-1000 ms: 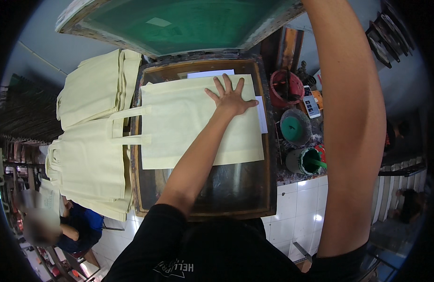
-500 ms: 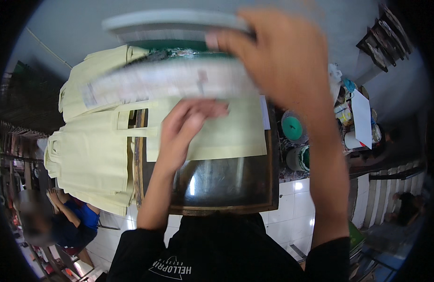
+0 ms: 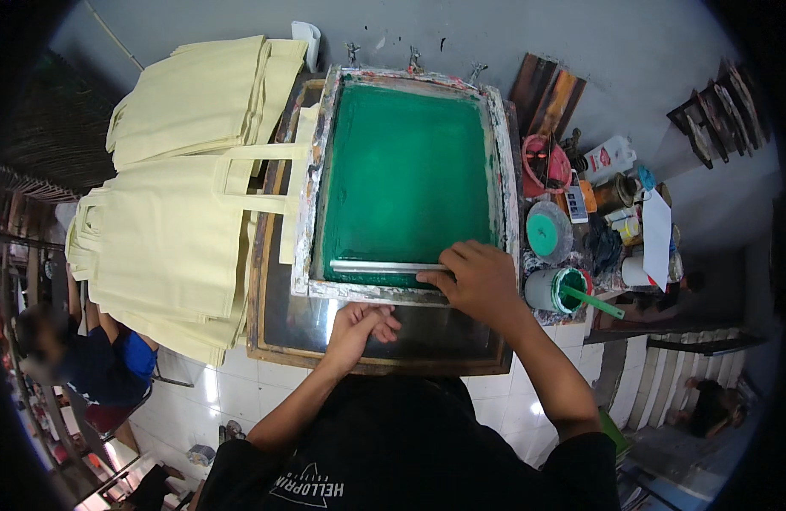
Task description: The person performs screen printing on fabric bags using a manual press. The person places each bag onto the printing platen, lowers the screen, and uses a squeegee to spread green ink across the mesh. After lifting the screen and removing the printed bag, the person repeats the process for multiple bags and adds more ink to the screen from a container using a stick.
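Observation:
A screen-printing frame lies flat in front of me, its worn whitish rim around a mesh coated in green ink. My right hand grips the right end of a squeegee, a long pale bar lying across the mesh along its near side. Just below the frame's near edge is my left hand, with its fingers curled in and nothing visible in them. Under the frame, a pale yellow tote bag shows only at the left edge; the rest of it is hidden.
Stacks of pale yellow tote bags lie left of the dark printing table. At right stand a tub of green ink, a bucket with a green-handled tool, a pink basin and a phone. Another person sits at left.
The frame, raised and blurred before, now lies flat over the tote bag. My right hand has moved from its upper edge down to the squeegee. My left hand has drawn nearer to me.

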